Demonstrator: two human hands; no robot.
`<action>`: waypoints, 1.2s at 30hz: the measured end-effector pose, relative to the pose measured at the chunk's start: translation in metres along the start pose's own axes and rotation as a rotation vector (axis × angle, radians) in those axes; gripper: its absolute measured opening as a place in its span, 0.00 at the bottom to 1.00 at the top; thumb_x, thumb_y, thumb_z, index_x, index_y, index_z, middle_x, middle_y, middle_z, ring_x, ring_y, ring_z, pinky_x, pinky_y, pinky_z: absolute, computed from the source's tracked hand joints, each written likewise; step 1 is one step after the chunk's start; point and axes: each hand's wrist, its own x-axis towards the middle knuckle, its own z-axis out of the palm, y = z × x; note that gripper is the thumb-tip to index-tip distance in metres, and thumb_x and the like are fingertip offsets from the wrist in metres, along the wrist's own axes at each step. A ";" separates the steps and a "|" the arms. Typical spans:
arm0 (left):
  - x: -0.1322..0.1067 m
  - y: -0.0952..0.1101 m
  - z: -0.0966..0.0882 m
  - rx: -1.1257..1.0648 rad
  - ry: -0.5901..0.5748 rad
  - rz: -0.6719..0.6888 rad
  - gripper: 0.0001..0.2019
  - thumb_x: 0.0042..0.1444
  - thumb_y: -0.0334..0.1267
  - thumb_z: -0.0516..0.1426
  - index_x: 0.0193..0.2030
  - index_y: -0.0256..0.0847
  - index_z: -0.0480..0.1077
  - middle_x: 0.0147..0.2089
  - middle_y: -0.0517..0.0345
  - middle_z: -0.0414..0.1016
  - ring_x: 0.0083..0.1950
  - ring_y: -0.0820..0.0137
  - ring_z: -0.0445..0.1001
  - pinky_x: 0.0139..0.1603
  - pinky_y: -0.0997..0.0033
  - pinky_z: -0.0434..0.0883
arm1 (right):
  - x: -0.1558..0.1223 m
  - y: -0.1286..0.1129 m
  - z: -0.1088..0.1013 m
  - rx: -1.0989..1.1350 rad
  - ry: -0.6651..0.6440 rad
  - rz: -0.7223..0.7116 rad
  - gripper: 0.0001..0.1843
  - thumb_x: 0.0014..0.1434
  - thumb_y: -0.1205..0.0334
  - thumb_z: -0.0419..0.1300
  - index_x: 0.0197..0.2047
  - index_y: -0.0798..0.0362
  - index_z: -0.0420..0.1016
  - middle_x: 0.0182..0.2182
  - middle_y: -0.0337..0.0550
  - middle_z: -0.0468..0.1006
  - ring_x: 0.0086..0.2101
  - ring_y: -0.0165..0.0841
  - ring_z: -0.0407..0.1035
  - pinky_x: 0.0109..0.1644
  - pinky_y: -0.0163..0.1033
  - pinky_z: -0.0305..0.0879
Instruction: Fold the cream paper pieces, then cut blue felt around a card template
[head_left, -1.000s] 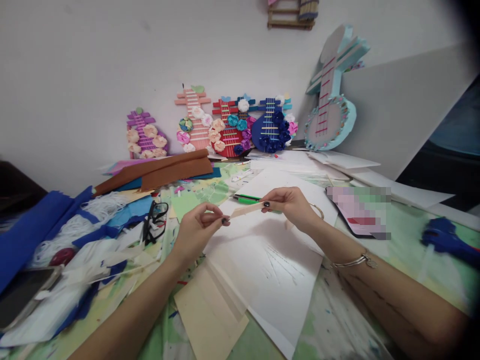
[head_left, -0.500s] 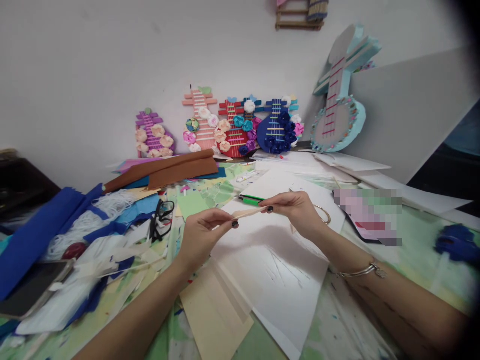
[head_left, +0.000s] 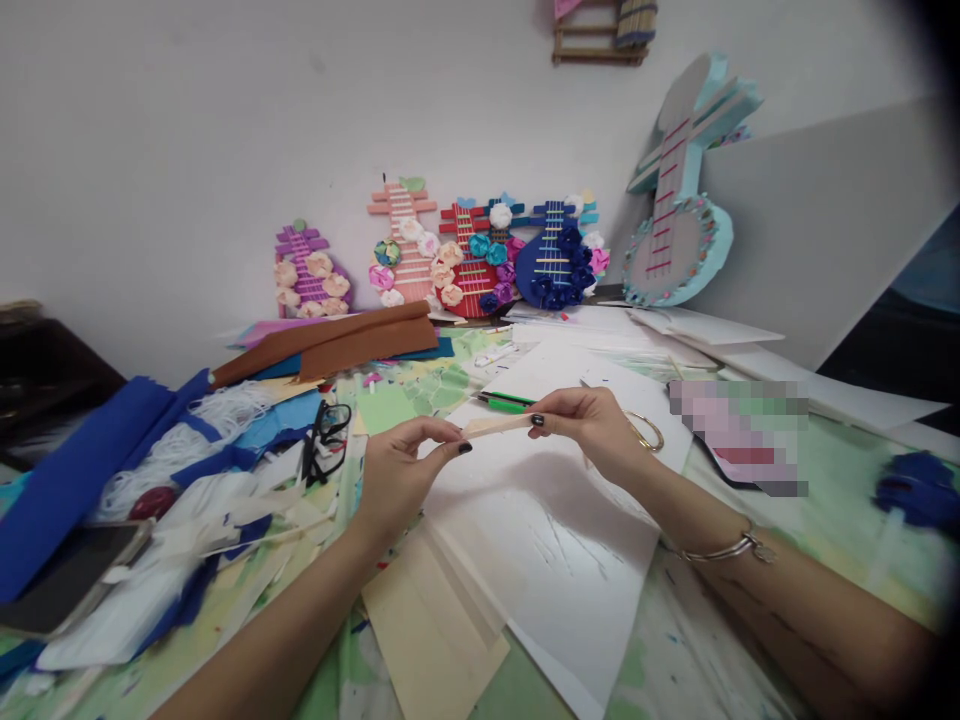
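Note:
A narrow cream paper strip (head_left: 499, 425) is stretched between my hands above a large white sheet (head_left: 551, 545). Thumb and fingertips of my left hand (head_left: 409, 465) pinch its left end. The other end is pinched by my right hand (head_left: 585, 425), whose palm faces down. Just behind the strip lies a green and black cutter or pen (head_left: 506, 403), partly covered by the right fingers. A gold loop (head_left: 646, 432) shows beside the right hand; what it belongs to is hidden. Cream sheets (head_left: 435, 610) overlap the white sheet near me.
On the left are black glasses (head_left: 326, 440), white cord (head_left: 161, 455), a phone (head_left: 75, 570) and blue paper (head_left: 90, 480). Brown paper (head_left: 352, 340) lies farther back. Several decorated paper guitars (head_left: 469, 260) lean on the wall. A blue paper flower (head_left: 919, 490) is at the right.
The right hand has shifted very slightly right with the strip. The left thumb and fingers have moved a little against its left end. The whole view has dipped slightly.

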 end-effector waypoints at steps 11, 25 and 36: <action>-0.009 -0.001 0.009 0.184 -0.240 0.193 0.05 0.50 0.29 0.60 0.25 0.38 0.70 0.30 0.56 0.77 0.34 0.69 0.76 0.39 0.72 0.70 | -0.015 -0.009 0.017 -0.564 -0.193 -0.408 0.08 0.54 0.63 0.64 0.39 0.52 0.78 0.33 0.44 0.81 0.36 0.35 0.73 0.43 0.40 0.64; -0.007 0.001 0.006 0.202 -0.197 0.073 0.05 0.50 0.36 0.63 0.27 0.39 0.71 0.27 0.58 0.75 0.31 0.70 0.73 0.36 0.72 0.69 | -0.019 0.005 0.023 -0.785 -0.178 -0.710 0.08 0.61 0.63 0.58 0.39 0.53 0.78 0.28 0.45 0.78 0.34 0.34 0.70 0.43 0.43 0.57; -0.005 0.001 0.004 0.145 -0.139 0.013 0.06 0.50 0.36 0.62 0.27 0.38 0.71 0.28 0.57 0.75 0.33 0.70 0.73 0.37 0.71 0.69 | -0.014 0.008 0.018 -0.843 -0.189 -0.601 0.11 0.63 0.66 0.55 0.43 0.54 0.78 0.30 0.46 0.80 0.35 0.35 0.70 0.41 0.42 0.57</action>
